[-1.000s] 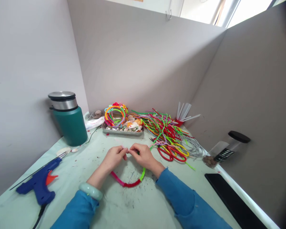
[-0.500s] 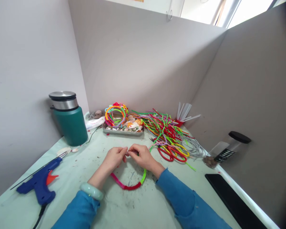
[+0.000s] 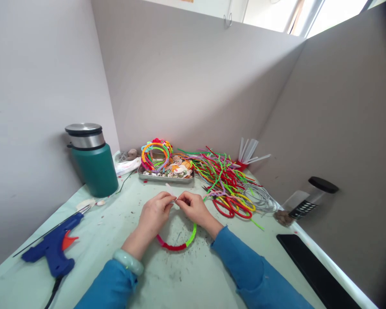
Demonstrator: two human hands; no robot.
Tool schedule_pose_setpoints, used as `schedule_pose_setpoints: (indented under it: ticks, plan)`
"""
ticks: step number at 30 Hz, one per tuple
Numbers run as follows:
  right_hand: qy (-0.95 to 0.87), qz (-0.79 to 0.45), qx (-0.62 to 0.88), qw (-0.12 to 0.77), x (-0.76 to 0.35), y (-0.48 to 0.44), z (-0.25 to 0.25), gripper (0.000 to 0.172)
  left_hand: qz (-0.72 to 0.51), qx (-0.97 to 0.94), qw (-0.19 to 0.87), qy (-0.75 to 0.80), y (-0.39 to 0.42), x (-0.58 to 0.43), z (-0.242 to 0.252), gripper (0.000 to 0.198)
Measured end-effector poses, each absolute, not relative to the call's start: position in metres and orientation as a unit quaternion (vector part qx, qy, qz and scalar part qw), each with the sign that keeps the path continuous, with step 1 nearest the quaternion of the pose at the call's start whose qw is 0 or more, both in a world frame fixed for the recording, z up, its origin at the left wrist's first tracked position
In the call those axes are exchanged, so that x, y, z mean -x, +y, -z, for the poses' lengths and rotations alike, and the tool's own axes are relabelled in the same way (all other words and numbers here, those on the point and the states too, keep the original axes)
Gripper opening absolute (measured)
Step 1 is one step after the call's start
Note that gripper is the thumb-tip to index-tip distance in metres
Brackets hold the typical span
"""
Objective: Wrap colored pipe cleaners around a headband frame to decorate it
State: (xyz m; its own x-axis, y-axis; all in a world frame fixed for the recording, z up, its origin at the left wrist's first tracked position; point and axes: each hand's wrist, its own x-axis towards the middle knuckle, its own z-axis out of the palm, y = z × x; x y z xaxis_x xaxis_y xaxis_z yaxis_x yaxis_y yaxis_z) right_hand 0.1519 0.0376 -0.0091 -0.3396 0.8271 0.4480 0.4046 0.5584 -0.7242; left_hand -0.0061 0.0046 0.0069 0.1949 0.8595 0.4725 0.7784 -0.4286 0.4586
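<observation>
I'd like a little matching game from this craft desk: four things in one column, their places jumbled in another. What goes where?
Things:
1. glue gun
2. green flask
3. metal tray
4. pipe-cleaner hoop

Places:
a. at the back, in the middle
b. pinched between left hand and right hand
c. lying on its side, near left
d. standing upright, far left

Pairs: 1-c, 2-d, 3-a, 4-b.

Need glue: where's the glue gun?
Head view: the blue glue gun lies at near left, in front of the green flask, left of the left hand.
</observation>
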Motion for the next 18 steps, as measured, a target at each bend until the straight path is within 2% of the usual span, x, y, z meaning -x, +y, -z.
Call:
schedule_pose_setpoints:
  ticks: [8, 18]
  plan:
    - [-0.787, -0.254, 0.386, 0.41, -0.1511, 0.0348, 0.0091, 0.014, -0.343, -0.765, 0.097, 0.536, 0.0078, 0.0072, -0.0076, 0.023]
    - [-0.761, -0.316, 0.365, 0.433, -0.1524, 0.033, 0.002, 0.013, -0.397, -0.671, 0.283, 0.559, 0.0087, 0.0057, -0.0145, 0.022]
